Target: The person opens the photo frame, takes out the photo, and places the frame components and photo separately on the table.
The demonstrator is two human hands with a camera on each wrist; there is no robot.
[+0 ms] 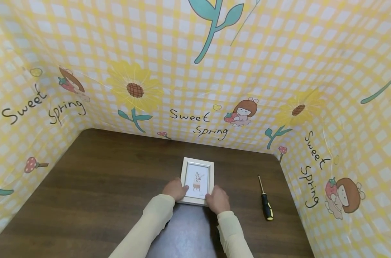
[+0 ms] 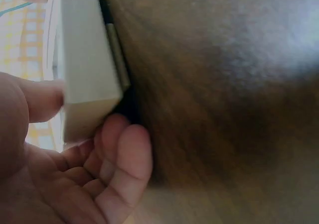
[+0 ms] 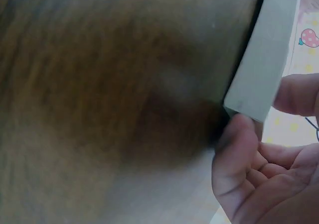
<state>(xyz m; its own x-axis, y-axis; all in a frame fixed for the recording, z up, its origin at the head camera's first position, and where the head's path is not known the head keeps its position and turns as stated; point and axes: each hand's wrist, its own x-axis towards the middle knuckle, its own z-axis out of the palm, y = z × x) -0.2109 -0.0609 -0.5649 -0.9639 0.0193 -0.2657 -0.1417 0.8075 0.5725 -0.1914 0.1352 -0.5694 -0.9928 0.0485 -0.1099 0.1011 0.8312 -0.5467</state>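
A white picture frame (image 1: 184,172) with a small plant drawing behind its front faces up, near the middle of the dark wooden table. My left hand (image 1: 175,189) grips its lower left side, thumb on the front and fingers curled beneath the edge. On the opposite side my right hand (image 1: 218,200) holds the lower right corner the same way. In the left wrist view the frame's pale edge (image 2: 89,50) sits between thumb and fingers (image 2: 133,154). The right wrist view shows fingertips (image 3: 237,137) under the edge (image 3: 264,59). The frame's back is mostly hidden.
To the right on the table (image 1: 118,172) lies a screwdriver (image 1: 265,202) with a black and yellow handle, its tip pointing away. A yellow checked cloth (image 1: 182,82) with printed flowers and lettering walls the table at the back and both sides.
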